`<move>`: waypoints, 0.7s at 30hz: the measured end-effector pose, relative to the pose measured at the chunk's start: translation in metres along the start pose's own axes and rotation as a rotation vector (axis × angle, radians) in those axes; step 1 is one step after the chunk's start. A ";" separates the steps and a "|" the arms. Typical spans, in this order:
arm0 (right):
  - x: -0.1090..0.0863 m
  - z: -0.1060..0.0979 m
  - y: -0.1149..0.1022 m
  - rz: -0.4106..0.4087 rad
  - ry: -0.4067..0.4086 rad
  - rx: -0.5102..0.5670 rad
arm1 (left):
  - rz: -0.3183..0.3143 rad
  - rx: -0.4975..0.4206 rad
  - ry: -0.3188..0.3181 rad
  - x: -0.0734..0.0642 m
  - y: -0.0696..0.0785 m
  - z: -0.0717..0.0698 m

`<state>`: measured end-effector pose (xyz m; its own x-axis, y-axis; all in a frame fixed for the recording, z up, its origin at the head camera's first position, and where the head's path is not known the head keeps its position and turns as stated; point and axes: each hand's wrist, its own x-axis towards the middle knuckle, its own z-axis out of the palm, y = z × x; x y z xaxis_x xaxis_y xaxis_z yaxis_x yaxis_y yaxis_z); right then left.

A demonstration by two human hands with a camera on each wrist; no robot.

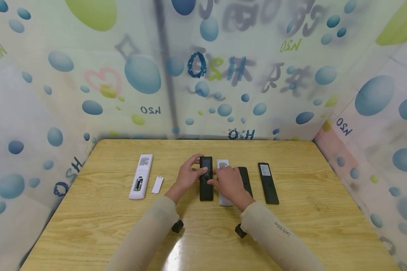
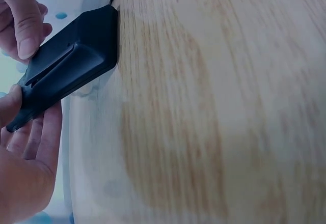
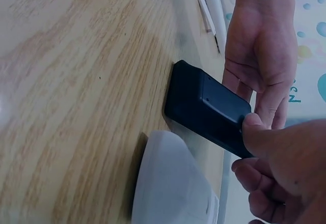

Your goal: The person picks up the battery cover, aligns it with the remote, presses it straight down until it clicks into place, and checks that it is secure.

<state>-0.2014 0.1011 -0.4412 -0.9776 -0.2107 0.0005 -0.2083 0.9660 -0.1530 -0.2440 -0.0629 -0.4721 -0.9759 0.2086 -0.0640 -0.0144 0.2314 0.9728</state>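
On the wooden tabletop (image 1: 329,226) we list, left to right:

– White remote control (image 1: 143,171), back upward, battery bay uncovered, batteries (image 1: 138,184) inside; ample room to the left edge.
– White battery cover (image 1: 157,185), loose, just beside that remote, apart from it.
– Left hand (image 1: 188,174): grip pinching the central black remote, thumb on its back, fingers at its far side.
– Central black remote (image 1: 206,191), back upward, between both hands, far end raised; open wood before it.
– Right hand (image 1: 230,182): grip pinching the same remote, thumb on its back, fingers curled by its right side.
– Second white remote (image 1: 225,201), near on the right, its middle hidden by the right hand.
– Second black remote (image 1: 245,177), near end covered by the right wrist.
– Labelled black remote (image 1: 270,188), well apart from the right edge; we cannot read its print.

The frame cuts off the tabletop's near edge. We cannot tell whether the central remote's near end touches wood.
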 end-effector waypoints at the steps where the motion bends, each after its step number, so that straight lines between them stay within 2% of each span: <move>1: 0.000 0.001 0.000 -0.003 0.002 -0.006 | 0.004 0.002 0.003 0.000 0.000 0.000; 6: 0.000 0.005 0.000 -0.014 0.016 -0.007 | 0.014 -0.008 0.014 -0.001 0.000 0.000; 15: 0.003 0.006 0.001 0.014 0.000 0.146 | 0.016 0.012 0.022 -0.002 0.000 0.001; 21: 0.004 0.007 0.001 0.035 -0.012 0.135 | 0.015 0.010 0.024 -0.002 0.000 0.001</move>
<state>-0.2055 0.0998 -0.4482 -0.9835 -0.1797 -0.0184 -0.1672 0.9441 -0.2843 -0.2420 -0.0621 -0.4727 -0.9809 0.1893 -0.0436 0.0027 0.2377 0.9713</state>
